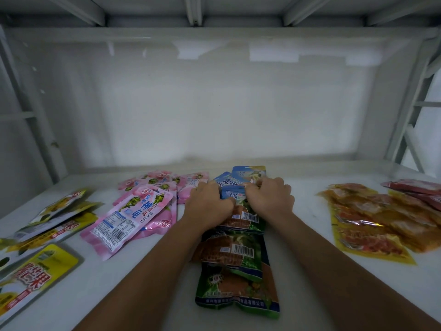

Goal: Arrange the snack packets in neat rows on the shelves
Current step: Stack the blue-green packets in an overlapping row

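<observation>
On the white shelf (310,271), a column of green packets (238,271) runs from the front toward the middle. Behind it lie blue packets (241,174). My left hand (207,204) and my right hand (272,199) sit side by side, fingers curled, gripping the blue packets where they meet the top green packet. Pink packets (133,211) lie in a loose pile to the left. Yellow packets (40,235) spread across the far left. Orange packets (372,218) lie in overlapping rows at the right.
Red packets (420,189) sit at the far right edge. The shelf's back wall (214,103) stands behind the packets, and metal uprights (405,115) frame both sides. An upper shelf with ribs (193,10) hangs overhead.
</observation>
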The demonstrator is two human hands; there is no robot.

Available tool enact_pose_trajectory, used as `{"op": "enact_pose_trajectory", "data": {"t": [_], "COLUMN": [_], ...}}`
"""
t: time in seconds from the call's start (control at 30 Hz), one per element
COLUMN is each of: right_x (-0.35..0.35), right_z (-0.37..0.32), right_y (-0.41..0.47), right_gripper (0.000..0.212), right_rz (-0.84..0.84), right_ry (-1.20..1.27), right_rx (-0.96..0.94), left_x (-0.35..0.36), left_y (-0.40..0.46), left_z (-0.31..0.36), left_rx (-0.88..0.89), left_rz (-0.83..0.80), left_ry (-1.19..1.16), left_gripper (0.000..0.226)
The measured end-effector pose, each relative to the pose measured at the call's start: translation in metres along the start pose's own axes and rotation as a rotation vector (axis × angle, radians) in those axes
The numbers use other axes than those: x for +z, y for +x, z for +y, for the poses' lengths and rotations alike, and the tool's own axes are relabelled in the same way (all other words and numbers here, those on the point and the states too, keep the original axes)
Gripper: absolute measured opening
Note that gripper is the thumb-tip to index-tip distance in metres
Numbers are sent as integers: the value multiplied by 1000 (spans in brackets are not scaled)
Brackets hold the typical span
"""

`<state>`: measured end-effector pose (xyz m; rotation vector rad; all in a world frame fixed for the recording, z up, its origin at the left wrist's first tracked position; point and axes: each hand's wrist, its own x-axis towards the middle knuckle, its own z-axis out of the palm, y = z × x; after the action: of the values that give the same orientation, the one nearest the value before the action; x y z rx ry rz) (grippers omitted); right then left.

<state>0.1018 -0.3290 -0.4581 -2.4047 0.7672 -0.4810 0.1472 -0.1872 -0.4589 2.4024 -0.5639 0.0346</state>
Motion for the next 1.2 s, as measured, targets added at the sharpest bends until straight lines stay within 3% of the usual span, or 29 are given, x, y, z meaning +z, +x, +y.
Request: {"op": "enact_pose_trajectory", "data": {"t": [0.3, 0.4, 0.53, 0.6, 0.73, 0.83, 0.93, 1.03, 1.2], "right_x": [7, 6, -1, -4, -5, 4, 10, -4, -12], "right_z": [4, 6, 5, 5, 0, 6, 11, 1, 5], "right_y": [6, 9, 11, 11, 6, 18, 26, 8, 10], "right_gripper": [40, 34, 24, 22, 34, 42, 35, 9, 11], "right_rz": [41, 40, 5, 33, 11, 32, 53, 137, 417], "right_ry": [-9, 63, 295, 430, 597, 734, 836, 938, 998], "right_rx": [-4, 37, 137, 174, 214, 189, 181, 215, 247], "left_x": [1, -2, 0, 0, 3, 3, 3, 4, 5], "left_y": [-2, -5, -6, -6, -4, -1, 0, -1, -2], "left_z": [-2, 3, 4, 5, 4, 0, 0, 0, -2], "left_rx": [51, 65, 75, 67, 77, 54, 70, 103, 127], "left_rz": [45, 36, 12, 3, -2, -1, -21, -43, -45], "left_ry": [-66, -50, -25, -23, -51, -74, -84, -38, 43], "left_gripper": [46, 32, 30, 40, 36, 52, 51, 45, 42]}}
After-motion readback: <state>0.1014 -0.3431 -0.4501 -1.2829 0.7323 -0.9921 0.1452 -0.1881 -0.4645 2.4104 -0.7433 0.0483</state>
